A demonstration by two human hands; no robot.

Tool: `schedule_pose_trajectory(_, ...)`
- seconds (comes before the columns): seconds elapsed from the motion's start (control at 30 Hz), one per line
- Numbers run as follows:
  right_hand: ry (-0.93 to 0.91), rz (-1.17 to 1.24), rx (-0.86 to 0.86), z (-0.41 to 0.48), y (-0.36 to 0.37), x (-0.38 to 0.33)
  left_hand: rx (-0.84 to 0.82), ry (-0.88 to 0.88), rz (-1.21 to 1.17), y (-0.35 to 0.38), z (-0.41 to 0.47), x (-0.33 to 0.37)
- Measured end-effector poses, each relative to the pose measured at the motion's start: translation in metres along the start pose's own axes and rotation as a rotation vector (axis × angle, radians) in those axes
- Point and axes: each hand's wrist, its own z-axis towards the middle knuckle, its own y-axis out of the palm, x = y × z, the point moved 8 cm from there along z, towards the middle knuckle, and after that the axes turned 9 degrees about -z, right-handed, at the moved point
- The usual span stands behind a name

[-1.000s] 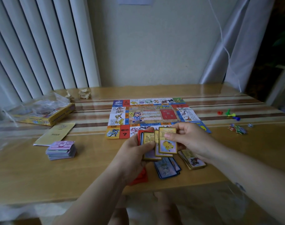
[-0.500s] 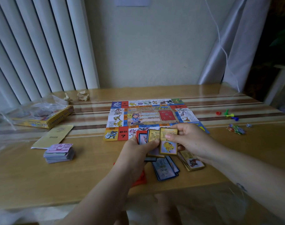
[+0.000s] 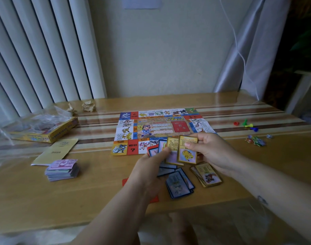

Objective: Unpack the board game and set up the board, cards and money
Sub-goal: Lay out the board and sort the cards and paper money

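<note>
Cards (image 3: 162,145) (glossy rectangles, fanned) are gripped by the left hand (image 3: 151,170); one gold-bordered card (image 3: 187,151) is pinched by the right hand (image 3: 214,152), near the board (image 3: 151,128), whose red square (image 3: 132,147) is marked "?".

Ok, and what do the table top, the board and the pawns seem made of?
Table top: wood with striped inlay under a glossy clear sheet, which mirrors the wall and seems to overhang the front edge.
Board: thin printed paper or card, lying flat with hardly any edge.
Pawns: probably moulded plastic, in solid bright colours; too small to be sure.
</note>
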Motion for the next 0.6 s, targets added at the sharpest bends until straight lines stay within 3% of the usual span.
schedule_pose_trajectory(0.13,0.046,-0.148,0.039,-0.001,-0.035,0.007,0.050,-0.098,-0.111,-0.002,0.002,-0.005)
schedule_pose_trajectory(0.33,0.205,-0.519,-0.170,-0.010,-0.056,0.032,0.062,-0.150,-0.185,-0.004,0.003,-0.005)
schedule_pose_trajectory(0.43,0.203,-0.564,-0.218,-0.012,-0.048,0.036,0.056,-0.172,-0.175,-0.001,0.002,-0.008)
schedule_pose_trajectory(0.6,0.159,-0.571,-0.126,-0.007,-0.052,0.033,0.070,-0.152,-0.179,-0.005,0.004,-0.006)
